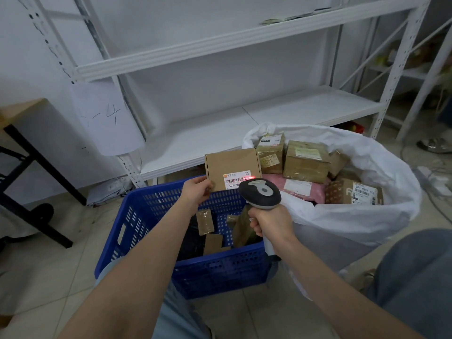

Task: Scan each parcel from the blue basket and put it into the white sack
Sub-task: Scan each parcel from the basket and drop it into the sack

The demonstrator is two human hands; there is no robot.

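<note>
One parcel (231,165), pinched at its corner by my left hand (195,190) above the blue basket (215,270), takes the red beam (249,177) from the scanner (260,194) gripped in my right hand (271,226); I judge a slack pinch could tilt its label (236,180) off-beam.

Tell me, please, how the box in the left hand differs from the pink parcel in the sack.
The held box is brown cardboard; the pink parcel is wrapped in pink. The held box stands upright in the left hand, red scan light on its label; the pink parcel lies in the white sack. Both bear white labels.
</note>
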